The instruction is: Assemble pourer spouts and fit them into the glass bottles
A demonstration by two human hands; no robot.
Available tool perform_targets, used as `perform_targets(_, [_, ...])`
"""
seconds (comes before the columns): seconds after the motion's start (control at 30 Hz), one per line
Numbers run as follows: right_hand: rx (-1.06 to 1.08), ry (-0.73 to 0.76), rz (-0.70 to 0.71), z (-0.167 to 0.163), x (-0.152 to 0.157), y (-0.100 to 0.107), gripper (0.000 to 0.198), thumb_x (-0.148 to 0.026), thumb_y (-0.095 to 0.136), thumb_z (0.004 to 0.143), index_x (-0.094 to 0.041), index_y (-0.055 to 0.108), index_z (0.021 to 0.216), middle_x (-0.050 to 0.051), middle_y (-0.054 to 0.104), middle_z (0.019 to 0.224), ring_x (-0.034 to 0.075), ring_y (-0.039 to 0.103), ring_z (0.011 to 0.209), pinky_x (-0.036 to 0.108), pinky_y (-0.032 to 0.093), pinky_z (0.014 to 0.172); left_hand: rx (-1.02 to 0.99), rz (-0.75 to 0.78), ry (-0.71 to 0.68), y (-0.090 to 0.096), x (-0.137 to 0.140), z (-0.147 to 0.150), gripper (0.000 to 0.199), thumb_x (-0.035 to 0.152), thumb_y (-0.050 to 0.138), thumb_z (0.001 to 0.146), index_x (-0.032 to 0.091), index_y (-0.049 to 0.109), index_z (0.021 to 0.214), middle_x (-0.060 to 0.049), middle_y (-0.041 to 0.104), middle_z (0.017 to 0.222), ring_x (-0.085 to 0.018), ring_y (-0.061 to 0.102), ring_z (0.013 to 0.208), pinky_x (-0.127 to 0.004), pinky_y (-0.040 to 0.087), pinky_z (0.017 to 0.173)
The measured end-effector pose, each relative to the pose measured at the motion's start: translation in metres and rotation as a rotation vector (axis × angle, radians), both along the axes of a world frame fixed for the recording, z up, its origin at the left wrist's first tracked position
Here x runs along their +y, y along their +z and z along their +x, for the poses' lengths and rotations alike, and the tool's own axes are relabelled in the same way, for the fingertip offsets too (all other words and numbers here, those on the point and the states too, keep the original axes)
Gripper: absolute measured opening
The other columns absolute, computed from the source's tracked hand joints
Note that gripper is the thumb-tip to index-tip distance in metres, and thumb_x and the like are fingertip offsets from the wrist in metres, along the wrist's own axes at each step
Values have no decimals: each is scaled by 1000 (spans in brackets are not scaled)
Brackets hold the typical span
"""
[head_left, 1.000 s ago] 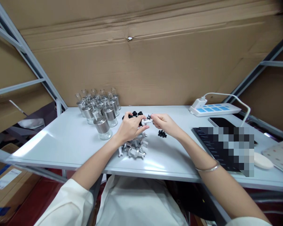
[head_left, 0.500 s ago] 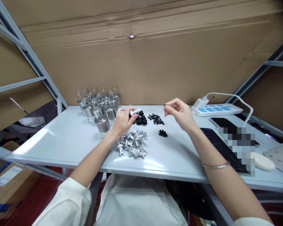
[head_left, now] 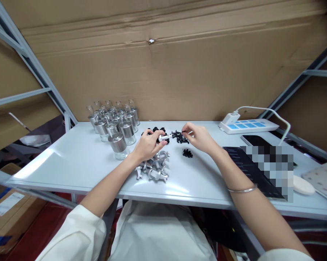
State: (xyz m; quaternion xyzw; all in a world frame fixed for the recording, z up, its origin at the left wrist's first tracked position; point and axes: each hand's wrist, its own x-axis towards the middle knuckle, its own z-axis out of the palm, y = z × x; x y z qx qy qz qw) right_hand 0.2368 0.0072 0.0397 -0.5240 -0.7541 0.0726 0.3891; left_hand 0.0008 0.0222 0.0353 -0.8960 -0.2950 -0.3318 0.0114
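Note:
My left hand [head_left: 146, 146] is closed around a silver bottle spout [head_left: 164, 137], whose narrow end points right. To its right, my right hand [head_left: 198, 137] pinches a small dark piece [head_left: 183, 132] between thumb and fingertips, above a pile of thin black pins [head_left: 181, 138]. Black round stoppers [head_left: 159, 129] lie behind my left fingers, partly covered by them. Loose silver spouts [head_left: 155, 173] are heaped below my left hand. Nearer my right wrist is a small cluster of black caps [head_left: 187, 153].
Several glass bottles with metal bands [head_left: 117, 142] stand at the back left of the white table [head_left: 79, 159]. On the right are a power strip [head_left: 250, 126] with a plugged-in charger, a phone [head_left: 257, 143], a dark flat device [head_left: 250, 174] and a white round object [head_left: 303, 185]. Cardboard [head_left: 179, 72] walls the back.
My left hand has moved right and slightly down with the spout. My right hand has moved left and down, bringing the small dark piece nearer the spout.

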Motion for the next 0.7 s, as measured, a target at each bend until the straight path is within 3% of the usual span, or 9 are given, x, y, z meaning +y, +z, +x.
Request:
perform_targets(0.27, [-151, -67, 17, -7, -9, 6, 16, -18, 46, 84, -20, 62, 87, 5, 70, 78, 19, 64, 68, 30, 46, 68, 2, -9, -13, 4, -1, 0, 43, 46, 30, 93, 13, 54, 108, -6, 64, 77, -20, 52, 77, -34, 43, 83])
perform_targets(0.4, [-85, -143, 47, -26, -51, 18, 14, -22, 43, 90, -20, 56, 94, 8, 71, 86, 22, 67, 78, 31, 45, 71, -3, -37, -12, 4, -1, -2, 41, 45, 32, 92, 15, 54, 110, -6, 64, 81, -20, 52, 82, -34, 43, 85])
perform_targets(0.5, [22, -228, 78, -28, -89, 13, 9, -27, 44, 92, -22, 51, 92, 7, 72, 88, 22, 67, 83, 33, 45, 77, -23, -47, -2, 1, 1, -3, 42, 46, 33, 92, 15, 54, 112, -7, 64, 82, -22, 50, 90, -34, 43, 84])
perform_targets(0.7, [302, -582, 92, 34, -156, -13, 22, -45, 48, 88, -23, 45, 89, 8, 73, 88, 23, 68, 85, 35, 48, 74, -13, -75, 10, 2, 3, -2, 42, 46, 34, 90, 14, 55, 109, -7, 63, 79, -22, 49, 86, -36, 43, 85])
